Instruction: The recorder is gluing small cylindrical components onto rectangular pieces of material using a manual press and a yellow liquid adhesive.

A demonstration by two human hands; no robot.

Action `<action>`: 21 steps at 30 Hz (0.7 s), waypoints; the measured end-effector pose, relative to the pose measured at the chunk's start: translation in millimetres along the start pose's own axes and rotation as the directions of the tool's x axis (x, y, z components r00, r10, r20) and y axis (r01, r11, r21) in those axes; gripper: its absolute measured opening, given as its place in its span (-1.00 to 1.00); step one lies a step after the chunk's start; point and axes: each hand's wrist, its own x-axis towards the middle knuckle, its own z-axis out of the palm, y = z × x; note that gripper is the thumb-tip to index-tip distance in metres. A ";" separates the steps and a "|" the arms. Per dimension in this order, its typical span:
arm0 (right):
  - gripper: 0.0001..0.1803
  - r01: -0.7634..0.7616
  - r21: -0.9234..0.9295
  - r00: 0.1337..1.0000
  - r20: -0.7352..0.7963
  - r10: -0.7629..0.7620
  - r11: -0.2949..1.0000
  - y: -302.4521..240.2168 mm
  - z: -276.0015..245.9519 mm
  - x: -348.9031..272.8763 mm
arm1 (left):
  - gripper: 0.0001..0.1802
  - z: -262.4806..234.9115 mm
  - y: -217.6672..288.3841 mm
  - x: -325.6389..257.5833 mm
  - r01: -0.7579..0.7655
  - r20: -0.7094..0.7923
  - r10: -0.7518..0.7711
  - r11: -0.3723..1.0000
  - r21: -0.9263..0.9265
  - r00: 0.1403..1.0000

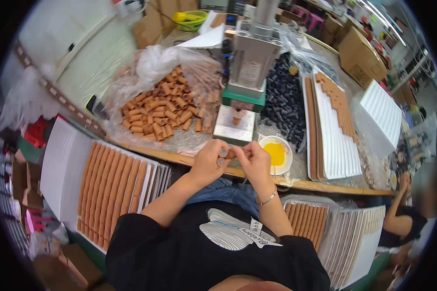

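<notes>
My left hand (pixel 210 161) is closed round small tubes whose pale round ends (pixel 222 157) show between the fingers. Against it, my right hand (pixel 257 164) pinches the end of a brown tube (pixel 231 154) that spans the two hands. Both hands meet over the front edge of the bench, just before a bench press (pixel 250 68) with a green block. Under the press, a short brown piece (pixel 236 120) stands on a pale metal plate (pixel 223 131). Close to my right hand sits a white bowl (pixel 287 167) of yellow paste or liquid (pixel 275 153).
Loose brown tubes (pixel 162 109) lie heaped on plastic film at left; black caps or tubes (pixel 282 97) are piled right of the press. Ridged white trays of brown tubes flank me at left (pixel 109 194) and right (pixel 306 220). Another person (pixel 408 218) sits at far right.
</notes>
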 end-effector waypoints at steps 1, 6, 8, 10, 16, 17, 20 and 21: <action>-0.64 0.013 0.011 0.999 0.032 -0.013 1.000 -4.1 1.1 0.0 | -0.63 3.1 0.0 -4.1 -0.110 -0.048 0.113 0.993 0.051 0.992; -0.57 0.129 -0.314 0.988 0.124 -0.094 0.941 -7.7 0.4 2.5 | -0.79 0.6 2.8 -23.6 -0.204 -0.093 0.221 0.965 0.166 0.971; -0.54 0.173 -0.378 0.978 0.177 -0.112 0.909 -7.7 4.7 0.0 | -0.66 -3.3 -0.8 -31.2 -0.131 -0.070 0.139 0.986 0.108 0.988; -0.51 0.164 -0.267 0.958 0.274 -0.088 0.950 -19.9 7.8 -2.5 | -0.47 -12.3 0.7 -46.5 0.059 -0.045 -0.064 0.992 -0.110 0.997; -0.61 0.019 0.124 0.683 0.723 -0.104 0.992 -62.3 28.6 -38.6 | -0.49 -100.2 22.6 -142.5 0.342 0.077 -0.342 0.841 -0.419 0.937; -0.64 -0.004 0.150 0.651 0.751 -0.111 0.989 -65.5 31.2 -43.1 | -0.52 -127.5 27.3 -165.2 0.371 0.061 -0.382 0.828 -0.421 0.922; -0.70 0.067 0.202 0.672 0.715 -0.194 0.977 -54.7 40.0 -47.1 | -0.58 -192.6 60.2 -255.6 0.605 -0.368 -0.530 0.787 0.125 0.765; -0.70 0.075 0.204 0.664 0.720 -0.202 0.976 -54.8 42.0 -47.2 | -0.60 -200.2 65.9 -289.3 0.847 -0.506 -0.742 0.530 -0.043 0.439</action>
